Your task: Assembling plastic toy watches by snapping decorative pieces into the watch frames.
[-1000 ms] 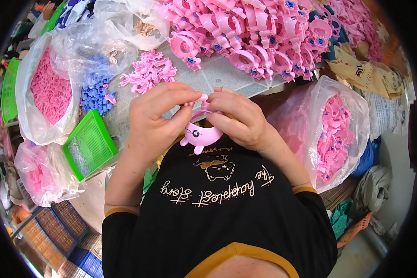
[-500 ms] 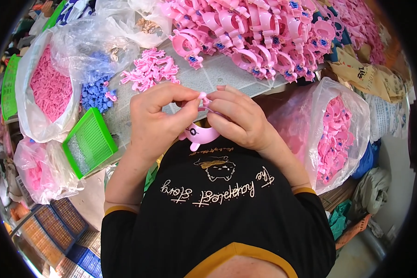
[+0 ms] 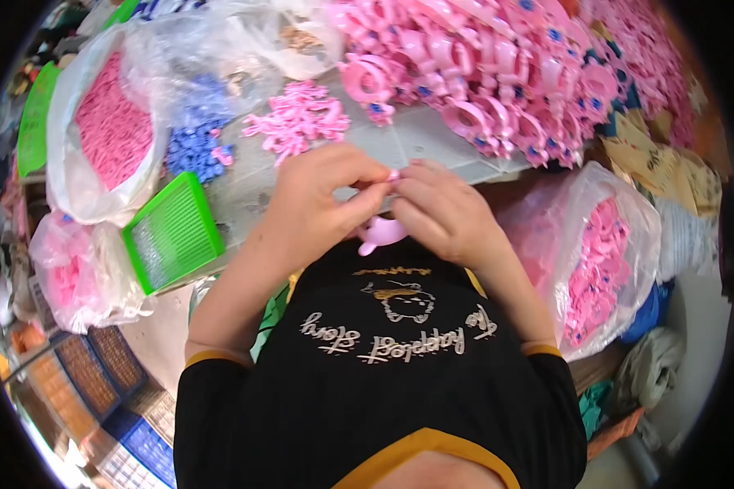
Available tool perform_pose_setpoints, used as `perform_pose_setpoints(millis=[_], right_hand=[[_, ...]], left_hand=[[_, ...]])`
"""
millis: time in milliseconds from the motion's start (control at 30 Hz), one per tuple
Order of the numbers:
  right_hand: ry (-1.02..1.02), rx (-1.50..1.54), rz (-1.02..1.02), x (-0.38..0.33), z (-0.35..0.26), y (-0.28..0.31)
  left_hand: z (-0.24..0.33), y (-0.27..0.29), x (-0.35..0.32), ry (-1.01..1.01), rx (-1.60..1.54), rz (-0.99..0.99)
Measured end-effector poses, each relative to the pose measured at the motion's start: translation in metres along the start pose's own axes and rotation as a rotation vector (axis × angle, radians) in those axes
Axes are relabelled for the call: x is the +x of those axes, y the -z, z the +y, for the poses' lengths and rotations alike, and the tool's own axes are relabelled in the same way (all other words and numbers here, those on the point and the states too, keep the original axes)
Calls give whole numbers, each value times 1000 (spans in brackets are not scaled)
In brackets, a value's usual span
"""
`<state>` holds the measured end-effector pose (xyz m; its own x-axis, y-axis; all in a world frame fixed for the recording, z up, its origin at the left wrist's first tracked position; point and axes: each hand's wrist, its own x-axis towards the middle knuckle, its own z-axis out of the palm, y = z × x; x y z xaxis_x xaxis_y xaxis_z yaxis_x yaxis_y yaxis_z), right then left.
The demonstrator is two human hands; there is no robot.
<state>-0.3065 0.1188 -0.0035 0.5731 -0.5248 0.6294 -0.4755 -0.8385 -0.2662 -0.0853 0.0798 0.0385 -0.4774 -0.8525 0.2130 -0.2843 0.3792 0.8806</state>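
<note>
Near the table (image 3: 422, 137), 2 hands (image 3: 318, 204) (image 3: 448, 208) in tight pinches on 1 pink piece (image 3: 385, 232)

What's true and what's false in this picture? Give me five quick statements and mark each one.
1. The left hand and the right hand both hold one pink piece. True.
2. The green basket is to the right of both hands. False: it is to their left.
3. The blue parts lie left of the loose pink parts. True.
4. The heap of pink rings fills the green basket. False: it lies on the table.
5. The black shirt has ochre trim. True.
</note>
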Motion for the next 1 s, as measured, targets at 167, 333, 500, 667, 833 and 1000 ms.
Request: perform_pose_setpoints(millis=[167,333,500,667,833,1000], right_hand=[[-616,435,-26,4,-5,1],[-988,1158,195,-8,-3,-9],[-1012,1335,229,-1,-5,-17],[-978,1210,247,-7,1,-15],[-928,1145,297,-9,1,-18],[-743,752,241,-4,3,-11]], left_hand=[[-30,33,-13,146,286,120],[-94,116,-40,74,1071,197],[-111,124,-41,227,1150,85],[-126,124,-39,181,1089,101],[-125,129,-33,157,1113,39],[-115,124,-35,237,1008,-6]])
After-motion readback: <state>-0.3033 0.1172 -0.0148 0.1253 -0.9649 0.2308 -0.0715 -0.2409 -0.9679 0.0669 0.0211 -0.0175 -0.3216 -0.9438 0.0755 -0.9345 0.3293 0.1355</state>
